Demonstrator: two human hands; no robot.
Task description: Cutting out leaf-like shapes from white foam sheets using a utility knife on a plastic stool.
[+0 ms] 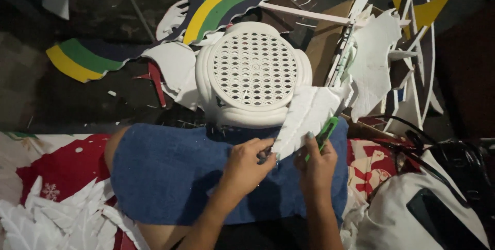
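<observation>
Here left hand (251, 163) pinches white foam piece (309, 118); right hand (315, 163) grips half-hidden green cutter (327, 130).

Craft workspace: foam offcuts (381, 59) litter dark floor (77, 100)

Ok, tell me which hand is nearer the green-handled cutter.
Right. The right hand grips the green-handled cutter itself, while the left hand sits to its left, pinching the lower end of the white foam piece.

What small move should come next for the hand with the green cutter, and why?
Probably draw the green cutter a little further along the white foam piece. The right hand has it at the piece's lower edge while the left hand pinches the end, so the piece looks steadied.
</observation>
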